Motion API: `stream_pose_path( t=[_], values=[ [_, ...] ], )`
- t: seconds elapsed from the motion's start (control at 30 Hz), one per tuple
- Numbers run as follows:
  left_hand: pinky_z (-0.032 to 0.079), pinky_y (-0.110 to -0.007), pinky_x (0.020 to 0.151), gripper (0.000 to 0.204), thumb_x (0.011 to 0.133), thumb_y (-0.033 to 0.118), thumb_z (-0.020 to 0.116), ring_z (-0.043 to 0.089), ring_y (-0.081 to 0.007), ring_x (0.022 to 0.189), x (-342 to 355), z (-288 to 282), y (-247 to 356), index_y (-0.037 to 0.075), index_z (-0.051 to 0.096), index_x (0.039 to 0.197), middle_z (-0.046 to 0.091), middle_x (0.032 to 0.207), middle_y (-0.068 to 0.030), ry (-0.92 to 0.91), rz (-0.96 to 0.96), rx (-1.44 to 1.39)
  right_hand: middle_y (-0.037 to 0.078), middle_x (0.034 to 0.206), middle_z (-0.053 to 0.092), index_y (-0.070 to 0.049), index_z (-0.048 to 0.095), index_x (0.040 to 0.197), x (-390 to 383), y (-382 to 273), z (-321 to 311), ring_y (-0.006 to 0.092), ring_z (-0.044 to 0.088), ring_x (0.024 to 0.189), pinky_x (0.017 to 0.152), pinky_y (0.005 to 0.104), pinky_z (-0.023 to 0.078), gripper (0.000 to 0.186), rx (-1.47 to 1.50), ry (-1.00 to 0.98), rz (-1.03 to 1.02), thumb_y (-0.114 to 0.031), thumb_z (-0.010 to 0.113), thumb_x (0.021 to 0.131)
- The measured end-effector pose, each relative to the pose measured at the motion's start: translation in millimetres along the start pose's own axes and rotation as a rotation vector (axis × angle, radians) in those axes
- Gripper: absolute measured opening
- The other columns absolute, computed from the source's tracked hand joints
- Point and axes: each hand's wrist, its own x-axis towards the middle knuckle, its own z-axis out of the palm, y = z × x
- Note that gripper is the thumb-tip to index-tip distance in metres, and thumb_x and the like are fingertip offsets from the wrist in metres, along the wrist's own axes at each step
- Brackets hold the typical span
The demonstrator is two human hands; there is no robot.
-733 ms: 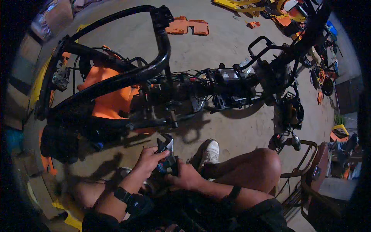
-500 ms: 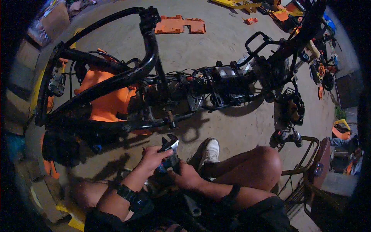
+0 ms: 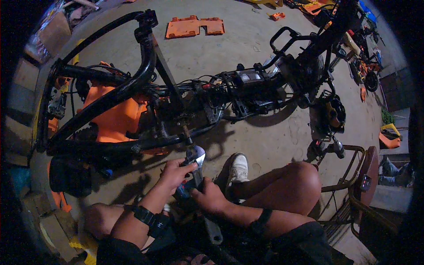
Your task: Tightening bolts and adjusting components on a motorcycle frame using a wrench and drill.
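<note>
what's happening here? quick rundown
A person sits on the concrete floor beside a stripped black tubular vehicle frame with orange plastic panels. Both hands grip a silver adjustable wrench: the left hand near its head, the right hand lower on the handle. The wrench head sits just below a fitting on the frame's lower rail. More orange parts lie around the floor.

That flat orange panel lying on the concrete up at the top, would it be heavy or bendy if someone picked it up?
The orange panel looks thin and moulded like plastic, so probably light for its size. Being wide, flat and notched, it would likely flex a little rather than stay rigid. Lying flat on the concrete floor, it should slide when pushed, not roll or tip.
</note>
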Motion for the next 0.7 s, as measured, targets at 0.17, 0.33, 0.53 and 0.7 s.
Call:
stream_pose_path(
  t=[0.17, 0.33, 0.53, 0.7],
  values=[
    [0.041, -0.027, 0.055, 0.023, 0.08, 0.023, 0.069, 0.052, -0.0089, 0.067, 4.4, -0.1, 4.0, 0.008, 0.067, 0.097, 0.061, 0.078, 0.0019, -0.027, 0.072, -0.007, 0.026, 0.092, 0.06, 0.006, 0.044, 0.104, 3.6, -1.9, 0.5, 0.0368, 0.061, 0.088, 0.077, 0.0417, 0.047, 0.048, 0.022, 0.008, 0.021, -0.033, 0.061, 0.082],
    [0.044, -0.029, 0.055, 0.022, 0.081, 0.022, 0.068, 0.052, -0.0099, 0.067, 5.8, -3.3, 3.8, 0.006, 0.066, 0.096, 0.06, 0.079, 0.0013, -0.036, 0.123, 0.008, 0.025, 0.092, 0.059, 0.006, 0.043, 0.105, 5.5, -1.0, 5.7, 0.0349, 0.062, 0.086, 0.075, 0.0408, 0.047, 0.049, 0.023, 0.024, -0.005, -0.033, 0.061, 0.082],
    [0.046, -0.028, 0.053, 0.024, 0.082, 0.024, 0.068, 0.053, -0.0095, 0.067, 3.1, -0.6, 10.2, 0.005, 0.066, 0.096, 0.061, 0.079, 0.0005, -0.03, 0.051, -0.029, 0.024, 0.093, 0.059, 0.006, 0.043, 0.107, 6.5, -1.1, 5.8, 0.0305, 0.062, 0.085, 0.075, 0.0394, 0.048, 0.048, 0.101, -0.011, 0.038, -0.03, 0.061, 0.082],
    [0.046, -0.029, 0.054, 0.024, 0.082, 0.024, 0.067, 0.054, -0.01, 0.068, 4.4, -3.1, 9.5, 0.005, 0.065, 0.096, 0.061, 0.081, -0.0002, -0.038, 0.075, -0.017, 0.021, 0.094, 0.06, 0.007, 0.043, 0.11, 10.8, 3.7, 10.7, 0.0264, 0.061, 0.085, 0.075, 0.0379, 0.049, 0.047, 0.151, -0.005, -0.008, -0.026, 0.061, 0.082]
  ],
)
